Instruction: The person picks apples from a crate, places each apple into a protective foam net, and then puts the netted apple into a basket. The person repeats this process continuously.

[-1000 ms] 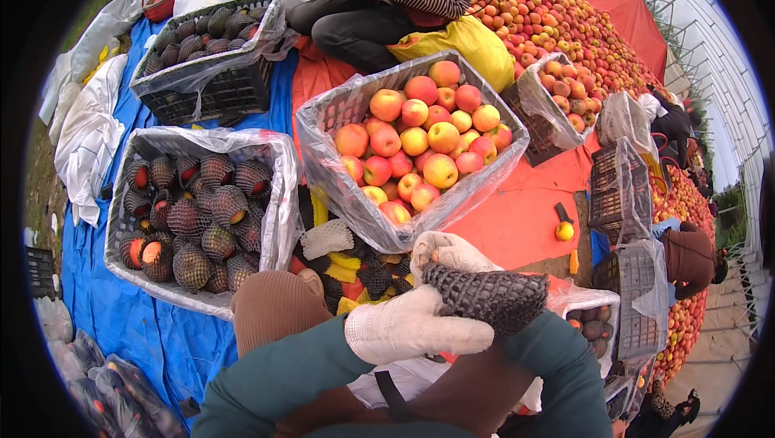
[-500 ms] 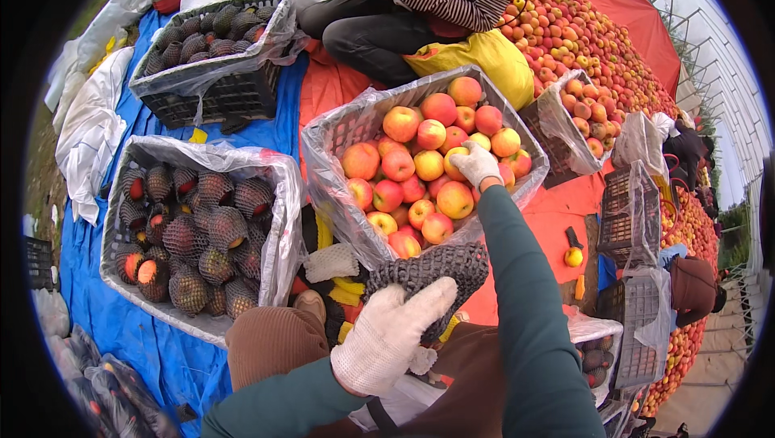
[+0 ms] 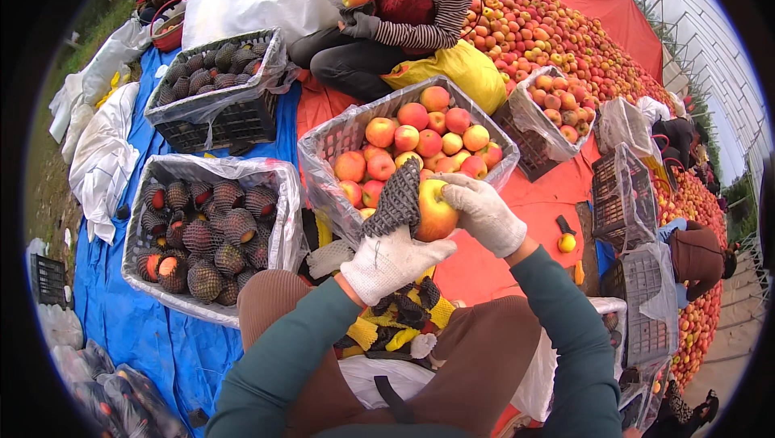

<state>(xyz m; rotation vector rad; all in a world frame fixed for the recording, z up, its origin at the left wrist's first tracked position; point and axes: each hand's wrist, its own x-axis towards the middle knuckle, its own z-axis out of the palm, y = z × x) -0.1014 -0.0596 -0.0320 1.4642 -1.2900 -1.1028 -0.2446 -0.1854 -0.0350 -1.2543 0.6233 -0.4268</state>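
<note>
Head view: one apple (image 3: pixel 437 213), round, smooth-skinned, yellow blushing to orange-red, is between the two hands, just in front of the near side of a crate (image 3: pixel 323 171) of bare apples. Against its left side stands a foam net sleeve (image 3: pixel 395 202), dark grey, open-meshed, tapering upward to a rough point; how far the apple sits inside the mesh cannot be told. The crate is rigid, lattice-walled plastic, lined with thin, wrinkled clear film. To the left, a second lined crate (image 3: pixel 289 232) contains apples in dark netting, red skin showing through the gaps; it rests on a creased blue tarp (image 3: pixel 121 301). Loose yellow and black nets (image 3: pixel 440 309) lie crumpled between the knees. Both hands wear white knitted gloves. Left hand (image 3: pixel 391 267): back toward the camera, thumb side extended rightward under the apple; grip closed around the sleeve's lower end, far fingers hidden. Right hand (image 3: pixel 488 216): comes in from the right, wrist bent, fingers pointing left; grip holds the apple by its right side. Both forearms angle inward, elbows apart.
</note>
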